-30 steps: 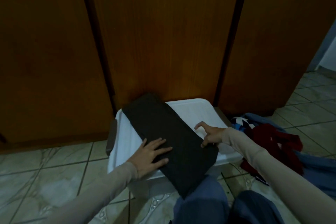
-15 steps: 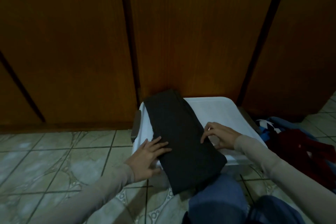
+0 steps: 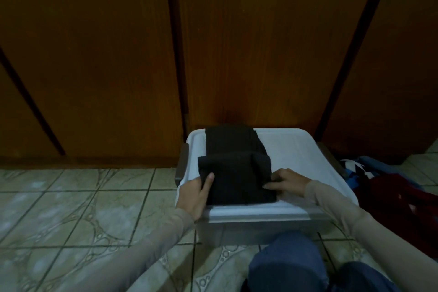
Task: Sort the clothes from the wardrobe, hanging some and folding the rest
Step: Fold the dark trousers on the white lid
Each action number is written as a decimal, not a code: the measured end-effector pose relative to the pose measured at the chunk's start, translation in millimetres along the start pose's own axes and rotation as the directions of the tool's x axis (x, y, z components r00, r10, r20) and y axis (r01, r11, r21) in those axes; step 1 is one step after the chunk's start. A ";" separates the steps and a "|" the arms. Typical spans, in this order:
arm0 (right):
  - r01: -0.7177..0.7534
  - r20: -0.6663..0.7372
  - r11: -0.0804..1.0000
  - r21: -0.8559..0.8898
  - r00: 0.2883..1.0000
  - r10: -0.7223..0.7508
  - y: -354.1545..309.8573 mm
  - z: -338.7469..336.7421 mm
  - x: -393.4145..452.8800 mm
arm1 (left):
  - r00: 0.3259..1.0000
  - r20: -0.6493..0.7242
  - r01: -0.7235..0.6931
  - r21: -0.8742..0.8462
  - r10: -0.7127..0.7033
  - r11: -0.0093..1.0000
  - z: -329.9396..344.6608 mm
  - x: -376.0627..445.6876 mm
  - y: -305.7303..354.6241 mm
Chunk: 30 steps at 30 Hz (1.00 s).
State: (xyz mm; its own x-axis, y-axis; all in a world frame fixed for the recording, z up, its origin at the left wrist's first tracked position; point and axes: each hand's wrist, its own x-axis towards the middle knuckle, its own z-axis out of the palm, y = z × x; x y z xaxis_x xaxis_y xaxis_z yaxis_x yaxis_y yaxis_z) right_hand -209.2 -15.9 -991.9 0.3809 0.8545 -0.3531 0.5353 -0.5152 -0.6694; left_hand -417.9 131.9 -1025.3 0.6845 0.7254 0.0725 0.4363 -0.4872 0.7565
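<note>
Since a moment ago I have doubled the near end of the dark garment back over itself, so it no longer hangs off the front edge of the white bin lid. My left hand grips the fold's left edge, thumb on top and fingers tucked underneath. My right hand pinches the right edge with curled fingers. Bare lid lies open to the right of the cloth; its far end reaches the lid's back rim, against the wooden wardrobe doors. Tiled floor spreads wide on my left. A heap of red and blue clothes crowds the right side. The garment looks black, flat, neatly squared.
</note>
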 end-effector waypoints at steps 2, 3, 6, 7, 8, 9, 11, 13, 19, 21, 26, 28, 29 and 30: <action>-0.038 0.056 0.989 0.140 0.998 0.030 -3.0 3.4 -0.5 | 0.998 -0.015 0.054 -0.004 -0.054 0.999 0.8 9.4 -0.4; -0.057 0.089 0.979 0.195 0.995 0.040 -3.6 3.9 -1.1 | 0.997 -0.016 0.069 -0.003 -0.069 0.998 1.5 13.3 -0.5; -0.127 0.139 0.934 0.333 0.987 0.085 -12.5 2.3 -4.2 | 0.997 0.007 0.076 0.027 -0.076 0.997 2.2 23.2 -0.9; -0.141 0.122 0.918 0.371 0.987 0.103 -14.2 2.2 -2.4 | 0.997 0.007 0.073 0.038 -0.074 0.997 2.0 26.1 -0.1; -0.150 0.092 0.903 0.403 0.988 0.123 -17.3 1.8 -1.1 | 0.997 0.010 0.076 0.046 -0.076 0.996 1.6 28.1 1.1; -0.151 0.040 0.917 0.369 0.988 0.146 -15.1 2.0 4.0 | 0.997 0.013 0.081 0.049 -0.082 0.996 1.6 30.4 2.2; -0.142 -0.060 0.955 0.262 0.985 0.163 -14.3 3.2 9.8 | 0.995 0.013 0.093 0.063 -0.094 0.994 2.2 34.0 4.0; -0.154 -0.109 0.961 0.229 0.977 0.182 -12.0 5.9 13.9 | 0.995 -0.002 0.104 0.121 -0.105 0.987 2.0 37.2 5.2; -0.232 -0.121 0.968 0.092 0.963 0.242 -14.2 2.6 16.8 | 0.995 -0.033 0.097 0.269 -0.091 0.958 3.9 41.0 3.5; -0.249 -0.121 0.965 0.077 0.959 0.257 -19.4 -0.6 16.1 | 0.994 -0.025 0.109 0.275 -0.106 0.955 5.2 43.3 1.8; -0.236 -0.133 0.971 0.032 0.962 0.239 -23.9 -6.6 14.8 | 0.984 -0.074 0.174 0.225 -0.161 0.959 8.9 47.3 4.9; -0.217 -0.152 0.974 -0.061 0.967 0.206 -21.2 -7.2 13.9 | 0.975 -0.089 0.216 0.194 -0.202 0.957 9.3 51.0 8.3; -0.203 -0.152 0.975 -0.093 0.970 0.187 -19.4 -7.2 13.9 | 0.972 -0.090 0.231 0.181 -0.217 0.956 9.8 53.7 9.1; -0.185 -0.146 0.976 -0.110 0.975 0.168 -18.3 -7.1 13.9 | 0.970 -0.090 0.240 0.174 -0.228 0.955 10.2 56.2 10.4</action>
State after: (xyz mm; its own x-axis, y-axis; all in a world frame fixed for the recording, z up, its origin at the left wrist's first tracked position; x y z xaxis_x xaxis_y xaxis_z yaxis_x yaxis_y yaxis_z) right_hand -208.4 4.9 -979.9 0.5717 0.7366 -0.3614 0.5354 -0.6687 -0.5160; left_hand -368.9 162.6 -1020.0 0.5120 0.8579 -0.0435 0.6827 -0.3756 0.6268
